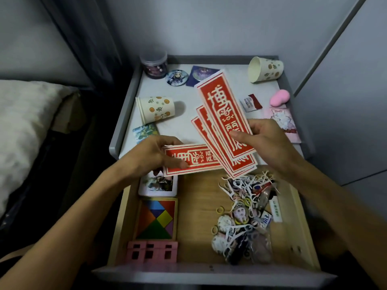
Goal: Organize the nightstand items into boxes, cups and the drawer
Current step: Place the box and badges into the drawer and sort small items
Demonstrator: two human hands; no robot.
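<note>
My right hand (265, 141) holds a fan of long red paper strips (222, 109) with cream lettering, tilted up over the nightstand top (209, 97). My left hand (155, 155) pinches one more red strip (194, 159) lying flat, its right end under the fan. Both hands hover above the back of the open wooden drawer (199, 208). Two patterned paper cups lie on their sides on the top: one at the left (156, 108), one at the back right (265, 69).
On the top: a clear jar (154, 65), a round badge (177, 77), a dark card (200, 74), a red-white sachet (250, 102), a pink sponge (279, 97), a pink packet (282, 120). In the drawer: a photo card (158, 186), a tangram box (156, 219), pink blocks (152, 251), a heap of floss picks and small items (245, 212). A bed lies to the left.
</note>
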